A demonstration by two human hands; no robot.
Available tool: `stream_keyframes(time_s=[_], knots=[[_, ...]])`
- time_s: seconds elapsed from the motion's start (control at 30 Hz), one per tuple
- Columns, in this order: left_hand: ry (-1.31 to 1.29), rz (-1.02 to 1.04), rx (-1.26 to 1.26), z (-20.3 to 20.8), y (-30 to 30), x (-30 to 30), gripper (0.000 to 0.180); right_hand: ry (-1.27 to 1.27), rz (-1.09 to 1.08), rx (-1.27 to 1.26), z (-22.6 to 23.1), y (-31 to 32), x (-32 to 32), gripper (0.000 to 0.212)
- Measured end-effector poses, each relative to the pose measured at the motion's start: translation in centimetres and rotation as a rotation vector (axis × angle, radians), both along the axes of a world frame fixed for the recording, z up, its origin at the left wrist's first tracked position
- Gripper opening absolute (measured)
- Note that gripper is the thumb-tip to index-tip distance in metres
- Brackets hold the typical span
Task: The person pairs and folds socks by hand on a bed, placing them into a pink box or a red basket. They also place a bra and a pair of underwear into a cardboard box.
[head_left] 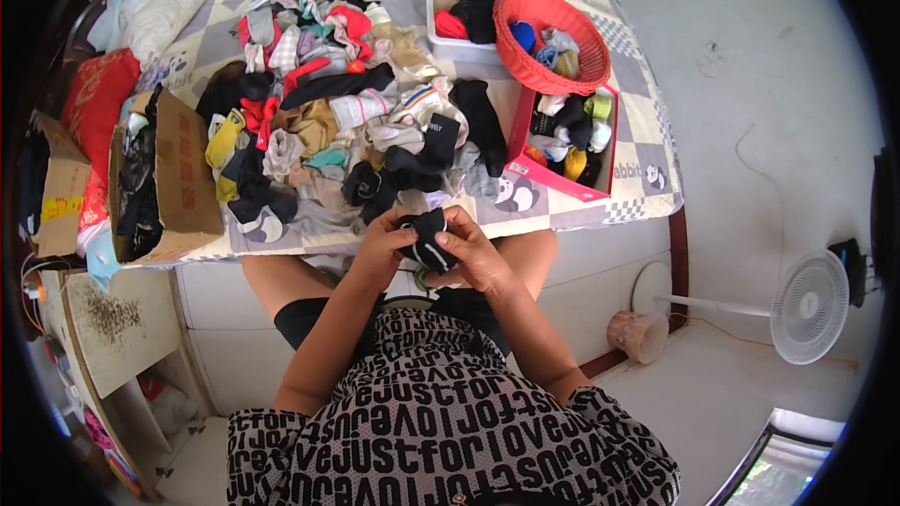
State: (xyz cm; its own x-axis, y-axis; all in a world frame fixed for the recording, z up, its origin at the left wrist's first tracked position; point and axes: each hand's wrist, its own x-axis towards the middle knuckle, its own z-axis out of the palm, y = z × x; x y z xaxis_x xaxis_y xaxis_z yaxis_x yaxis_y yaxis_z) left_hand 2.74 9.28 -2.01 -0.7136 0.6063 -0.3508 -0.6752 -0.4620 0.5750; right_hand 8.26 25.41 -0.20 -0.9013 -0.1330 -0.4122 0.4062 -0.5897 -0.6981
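Lettered T-shirt [450,412] fills the bottom of the frame, and right above it, dead centre, both hands are on the sock! Left hand [377,248] pinches one side of a black sock [427,243] with a pale stripe, right hand [476,255] grips the other, thumbs on top, fingers closed around the cloth. Beyond them, across the upper middle, sprawls a multicoloured sock pile [314,126] on a panda-print bedsheet [642,121]. Upper right, it's a red basket [574,23], white tub [459,50] and red shoebox [558,178], each holding fabric pieces! Left side, cardboard box [187,168], dark fabric inside; far right, white fan [808,307].
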Motion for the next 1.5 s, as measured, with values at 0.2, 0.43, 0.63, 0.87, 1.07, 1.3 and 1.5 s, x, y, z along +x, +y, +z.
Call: stream_keyframes(time_s=[0.2,0.43,0.63,0.87,1.07,1.3,1.5], knots=[[0.067,0.225,-0.173,-1.4,0.4,0.4,0.013,0.388,0.007,0.709,-1.6,-1.6,-0.4,0.026],[0.671,0.124,-0.596,0.8,1.8,1.2,0.021,0.147,-0.357,1.315,-2.8,-2.5,-0.9,0.028],[1.156,0.094,-0.826,3.2,3.0,1.6,0.042,0.139,-0.511,0.859,-4.7,-1.3,-1.4,0.025],[1.331,0.185,-0.804,2.1,2.2,1.2,0.039,0.092,-0.427,0.511,-1.7,-1.2,-0.7,0.028],[1.235,0.465,-0.73,3.0,1.7,1.0,0.036,0.264,-0.204,0.233,0.1,-1.4,-0.7,0.033],[1.134,0.381,-0.722,4.4,2.4,2.1,0.032,0.279,-0.375,0.244,-0.8,-2.2,-1.2,0.03],[1.375,0.349,-0.666,3.0,2.1,3.3,0.024,0.17,-0.458,0.064,-0.5,-1.5,-1.5,0.021]])
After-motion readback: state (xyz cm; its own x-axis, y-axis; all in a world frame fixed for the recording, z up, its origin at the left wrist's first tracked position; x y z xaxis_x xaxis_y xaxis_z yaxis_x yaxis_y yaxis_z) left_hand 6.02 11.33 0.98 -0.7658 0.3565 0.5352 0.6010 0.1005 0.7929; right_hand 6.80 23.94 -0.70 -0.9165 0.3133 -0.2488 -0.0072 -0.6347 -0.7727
